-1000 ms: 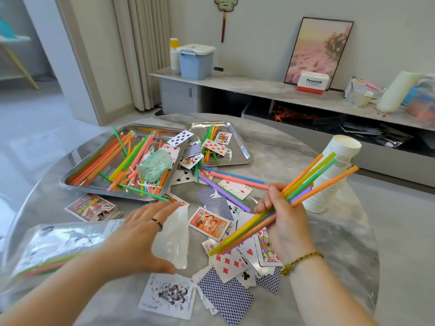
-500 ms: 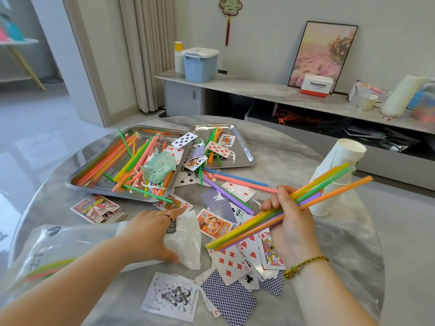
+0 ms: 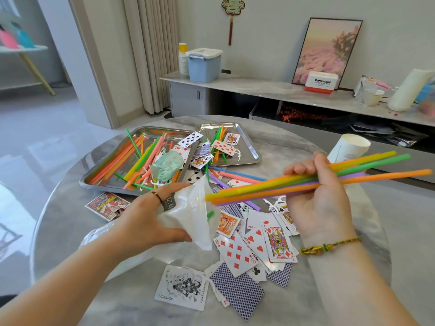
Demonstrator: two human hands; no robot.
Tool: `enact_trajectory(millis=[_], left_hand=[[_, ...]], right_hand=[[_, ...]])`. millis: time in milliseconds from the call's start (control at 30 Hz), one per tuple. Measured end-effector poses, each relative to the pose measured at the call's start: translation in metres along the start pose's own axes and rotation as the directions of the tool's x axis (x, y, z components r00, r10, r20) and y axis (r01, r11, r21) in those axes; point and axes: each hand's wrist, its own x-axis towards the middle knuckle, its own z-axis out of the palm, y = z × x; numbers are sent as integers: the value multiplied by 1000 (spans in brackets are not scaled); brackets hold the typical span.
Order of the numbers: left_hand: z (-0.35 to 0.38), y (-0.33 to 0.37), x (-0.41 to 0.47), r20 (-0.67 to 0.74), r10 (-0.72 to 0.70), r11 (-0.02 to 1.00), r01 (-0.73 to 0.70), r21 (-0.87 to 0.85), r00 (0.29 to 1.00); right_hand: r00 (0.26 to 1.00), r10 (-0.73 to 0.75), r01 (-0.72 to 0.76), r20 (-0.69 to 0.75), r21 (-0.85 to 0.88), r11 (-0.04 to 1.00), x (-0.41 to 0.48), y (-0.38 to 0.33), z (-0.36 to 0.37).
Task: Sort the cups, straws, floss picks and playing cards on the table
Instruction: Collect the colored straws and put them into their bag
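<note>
Straws [image 3: 306, 182] bundled in right hand [image 3: 322, 203], fingers curled round them, left hand [image 3: 150, 220] gripping white bag [image 3: 193, 212], cards [image 3: 237, 252] scattered on table [image 3: 317, 302] below

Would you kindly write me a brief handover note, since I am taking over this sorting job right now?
Left hand grips a white plastic bag; right hand grips a bundle of straws.
Loose straws and a green floss-pick tub lie mixed in the large tray; playing cards are scattered over the table; the paper cup stack stands far right.
Done: one bundle gathered. Left: nearly everything else.
</note>
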Motion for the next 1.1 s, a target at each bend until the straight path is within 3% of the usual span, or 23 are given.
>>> enact_trajectory(millis=[233, 533, 667, 833, 1000, 1100], left_hand=[[1, 7, -4, -26, -1, 1000, 2, 25, 1000], [17, 20, -6, 59, 29, 972, -42, 230, 998], [26, 29, -6, 53, 56, 975, -66, 212, 997], [33, 31, -1, 0, 71, 988, -70, 137, 997], [34, 26, -2, -40, 65, 990, -59, 132, 997], [31, 26, -1, -50, 32, 988, -24, 154, 998]], right_hand=[[995, 58, -57, -79, 10, 998, 2, 1, -16], [997, -19, 28, 77, -122, 992, -16, 7, -7], [995, 58, -45, 76, -173, 984, -19, 22, -11], [984, 161, -98, 71, -538, 837, -24, 48, -28], [917, 380, -245, 118, -587, 772, -31, 57, -33], [933, 349, -273, 89, -459, 846, -25, 45, -28]])
